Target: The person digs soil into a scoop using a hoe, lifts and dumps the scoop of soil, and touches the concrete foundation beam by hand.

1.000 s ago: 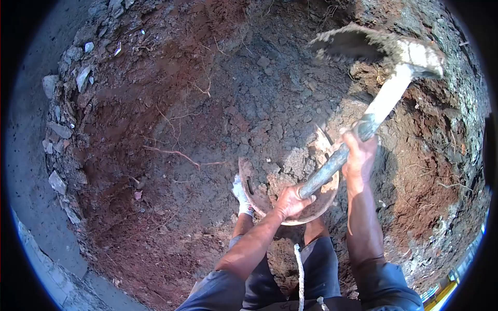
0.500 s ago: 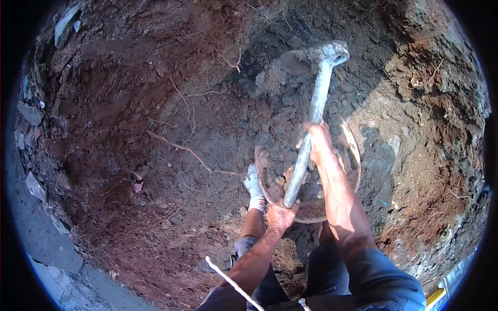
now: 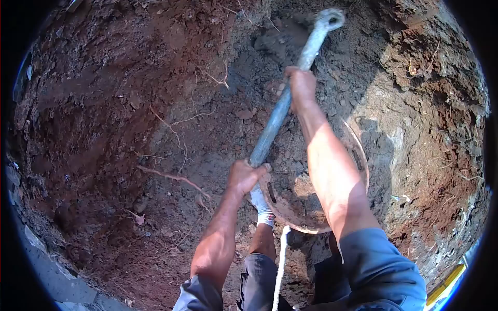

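Left hand (image 3: pixel 244 177) and right hand (image 3: pixel 302 88) are both closed around the handle of a hoe (image 3: pixel 271 132), the left at its butt just below centre, the right farther up toward 1 o'clock. The hoe slants to its ringed socket (image 3: pixel 330 19) at 1 o'clock; the blade is too blurred to make out. Reddish soil (image 3: pixel 114 103) stretches between hoe and 10 o'clock, a root (image 3: pixel 176 178) crossing it near 9. Toward 5 o'clock, a pan's curved rim (image 3: pixel 282 220) runs just beside the foot (image 3: pixel 259 203), partly hidden by the right forearm. Grey paving (image 3: pixel 62 280) borders the soil at 8.
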Tool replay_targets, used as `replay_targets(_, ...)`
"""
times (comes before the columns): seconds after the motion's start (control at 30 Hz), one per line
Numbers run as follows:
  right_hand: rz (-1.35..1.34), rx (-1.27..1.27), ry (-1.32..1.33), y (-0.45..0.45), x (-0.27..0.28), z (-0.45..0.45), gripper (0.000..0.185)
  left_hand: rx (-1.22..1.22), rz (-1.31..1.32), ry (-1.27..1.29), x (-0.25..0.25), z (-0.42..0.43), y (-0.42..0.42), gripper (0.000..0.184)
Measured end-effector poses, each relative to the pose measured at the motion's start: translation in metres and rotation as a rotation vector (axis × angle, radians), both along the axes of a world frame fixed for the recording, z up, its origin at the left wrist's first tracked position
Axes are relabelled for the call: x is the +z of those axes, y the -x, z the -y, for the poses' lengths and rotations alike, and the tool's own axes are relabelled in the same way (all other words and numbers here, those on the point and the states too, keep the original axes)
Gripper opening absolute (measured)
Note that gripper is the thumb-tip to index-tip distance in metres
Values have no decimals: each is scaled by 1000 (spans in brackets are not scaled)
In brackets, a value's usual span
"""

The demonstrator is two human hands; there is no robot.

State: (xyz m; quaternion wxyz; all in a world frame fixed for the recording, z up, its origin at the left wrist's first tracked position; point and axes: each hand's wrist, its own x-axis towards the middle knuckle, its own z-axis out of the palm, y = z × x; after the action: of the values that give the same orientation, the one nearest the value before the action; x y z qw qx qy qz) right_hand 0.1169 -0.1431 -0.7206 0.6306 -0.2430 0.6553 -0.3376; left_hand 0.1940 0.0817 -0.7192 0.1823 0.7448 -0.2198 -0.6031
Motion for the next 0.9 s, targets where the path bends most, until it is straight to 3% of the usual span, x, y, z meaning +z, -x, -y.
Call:
replay_targets(0.03,-66,89,-191,-21,-20,-13,8,135,28,11,5,-31,0,29)
replay_targets(0.07,-24,112,-193,-20,-20,-10,8,49,79,-105,23,-22,-3,31)
replay_targets(0.17,-46,266,-271,3,-15,-3,10,100,-81,-309,73,-2,35,35)
replay_targets(0.23,-137,367,-334,-1,-5,-6,11,190,-71,-93,95,-23,61,41)
replay_targets(0.27,-151,393,-390,-1,0,-18,11,255,-143,-227,88,-43,70,42)
replay_targets(0.37,-202,372,-356,-2,-15,-40,12,331,-180,-162,101,-56,66,40)
replay_targets(0.43,-163,403,-413,11,-11,-50,13,236,-101,-267,113,-47,78,33)
replay_targets(0.57,-112,513,-399,30,-15,-46,16,365,-178,-310,74,-70,137,41)
replay_targets(0.63,-129,512,-387,40,-13,-49,14,358,16,-195,41,-96,173,28)
replay_targets(0.67,-138,509,-388,51,-14,-56,13,335,64,-161,37,-103,184,35)
replay_targets(0.8,-46,431,-406,145,23,-130,10,268,36,-452,103,-142,268,54)
replay_targets(0.83,-157,493,-378,177,41,-162,12,280,3,-536,106,-171,299,56)
replay_targets(0.9,72,338,-377,252,47,-248,15,84,-181,-682,108,-232,343,61)
